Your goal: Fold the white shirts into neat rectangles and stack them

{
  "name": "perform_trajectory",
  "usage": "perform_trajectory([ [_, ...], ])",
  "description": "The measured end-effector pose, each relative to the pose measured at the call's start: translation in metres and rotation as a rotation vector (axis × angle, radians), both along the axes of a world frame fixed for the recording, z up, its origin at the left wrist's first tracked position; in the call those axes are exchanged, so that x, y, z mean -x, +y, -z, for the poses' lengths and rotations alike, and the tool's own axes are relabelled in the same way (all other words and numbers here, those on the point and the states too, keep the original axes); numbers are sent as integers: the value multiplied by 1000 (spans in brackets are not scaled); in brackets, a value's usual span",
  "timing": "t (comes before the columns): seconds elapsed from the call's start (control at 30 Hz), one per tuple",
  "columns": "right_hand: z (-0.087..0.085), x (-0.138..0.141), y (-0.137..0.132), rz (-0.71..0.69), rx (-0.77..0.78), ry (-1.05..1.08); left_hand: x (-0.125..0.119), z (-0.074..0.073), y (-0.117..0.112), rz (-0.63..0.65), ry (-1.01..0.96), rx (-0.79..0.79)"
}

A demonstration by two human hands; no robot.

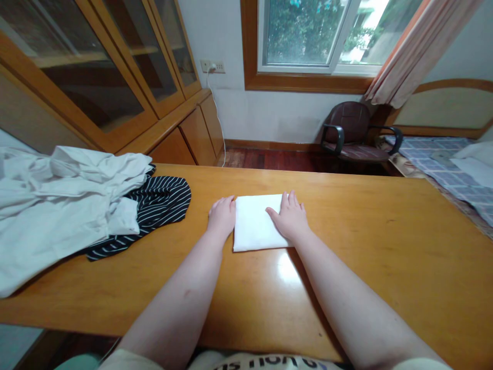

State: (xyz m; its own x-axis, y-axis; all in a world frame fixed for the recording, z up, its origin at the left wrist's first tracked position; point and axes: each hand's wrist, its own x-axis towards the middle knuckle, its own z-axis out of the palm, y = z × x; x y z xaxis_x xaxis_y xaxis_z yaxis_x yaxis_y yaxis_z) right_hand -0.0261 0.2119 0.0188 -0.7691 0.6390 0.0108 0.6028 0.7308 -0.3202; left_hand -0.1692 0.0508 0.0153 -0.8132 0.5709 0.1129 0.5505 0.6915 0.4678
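A white cloth, folded into a neat rectangle, lies on the wooden table straight in front of me. My left hand rests at the cloth's left edge with its fingers curled against the fold. My right hand lies flat on the cloth's right half, fingers stretched forward and together, pressing it down. Neither hand lifts the cloth.
A heap of white garments lies on the table's left end, over a black cloth with white stripes. Glass-fronted wooden cabinets stand at the left. A dark armchair sits under the window, and a bed is at the right.
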Motion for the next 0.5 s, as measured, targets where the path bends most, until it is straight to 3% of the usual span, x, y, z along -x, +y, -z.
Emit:
perform_trajectory([
  [0.2, -8, -2, 4, 4, -24, 68, 43, -3, -11, 205, -340, -205],
  [0.33, -10, -2, 11, 19, -27, 161, 40, -2, -8, 252, -467, -325],
  [0.5, -4, 0, 29, 105, 147, 327, 32, -6, -6, 250, -564, -436],
])
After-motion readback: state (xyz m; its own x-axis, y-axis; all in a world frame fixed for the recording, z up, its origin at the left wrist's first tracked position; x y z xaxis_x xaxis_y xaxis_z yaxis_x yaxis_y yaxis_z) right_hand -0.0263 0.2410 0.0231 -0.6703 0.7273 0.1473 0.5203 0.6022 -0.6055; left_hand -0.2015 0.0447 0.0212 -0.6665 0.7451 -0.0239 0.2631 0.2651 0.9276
